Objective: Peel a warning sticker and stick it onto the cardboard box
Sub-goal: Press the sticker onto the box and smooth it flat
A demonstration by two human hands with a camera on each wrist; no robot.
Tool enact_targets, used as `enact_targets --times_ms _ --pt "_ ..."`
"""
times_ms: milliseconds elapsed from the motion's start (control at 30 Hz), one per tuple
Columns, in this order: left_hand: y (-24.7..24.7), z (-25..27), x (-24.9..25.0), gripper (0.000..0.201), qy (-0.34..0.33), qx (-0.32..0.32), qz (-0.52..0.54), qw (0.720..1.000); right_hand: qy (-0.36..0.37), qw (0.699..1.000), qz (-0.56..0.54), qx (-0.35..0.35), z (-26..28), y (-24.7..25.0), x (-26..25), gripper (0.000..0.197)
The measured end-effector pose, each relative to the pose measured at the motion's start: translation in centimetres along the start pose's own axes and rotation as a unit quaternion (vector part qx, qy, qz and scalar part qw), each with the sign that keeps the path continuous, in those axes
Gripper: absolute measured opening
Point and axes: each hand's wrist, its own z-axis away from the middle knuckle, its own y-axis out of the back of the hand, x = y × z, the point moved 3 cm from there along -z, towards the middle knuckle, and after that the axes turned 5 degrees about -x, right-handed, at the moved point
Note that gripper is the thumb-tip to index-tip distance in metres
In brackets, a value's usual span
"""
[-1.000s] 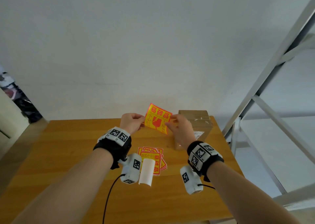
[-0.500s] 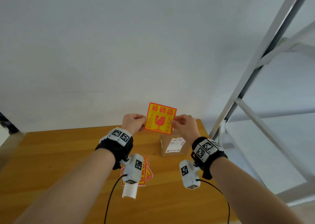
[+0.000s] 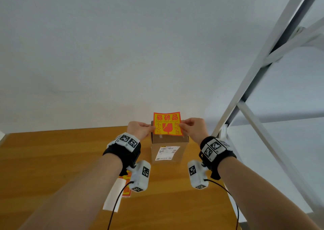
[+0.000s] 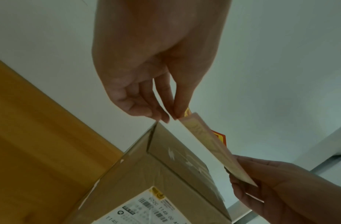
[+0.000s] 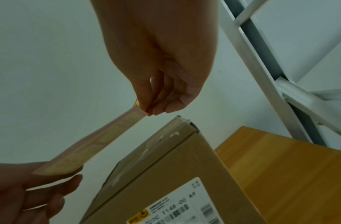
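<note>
Both hands, left hand (image 3: 138,130) and right hand (image 3: 193,128), pinch square yellow-red warning sticker (image 3: 167,123) above taped brown cardboard box (image 3: 169,150), print side up, level.

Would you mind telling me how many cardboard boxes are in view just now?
1. The brown cardboard box stands on the wooden table, under the red-and-yellow warning sticker held above it. No others show.

Both arms reached forward; the left hand (image 3: 138,130) and right hand (image 3: 193,129) each pinched between thumb and fingertips.
</note>
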Motion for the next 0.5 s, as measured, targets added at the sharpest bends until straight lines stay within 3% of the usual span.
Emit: enact_targets --times_ms 200,500 --pt "-1.2 -0.9 -0.5 0.032 0.038 0.009 -0.067 0.997 -0.007 0.998 0.049 -0.025 -1.5 -0.1 1.7 0.014" --pt "-2.2 -1.6 -0.7 0.035 0.062 0.014 -0.060 0.996 -0.009 0.996 0.081 -0.022 -2.1 0.3 2.1 0.024"
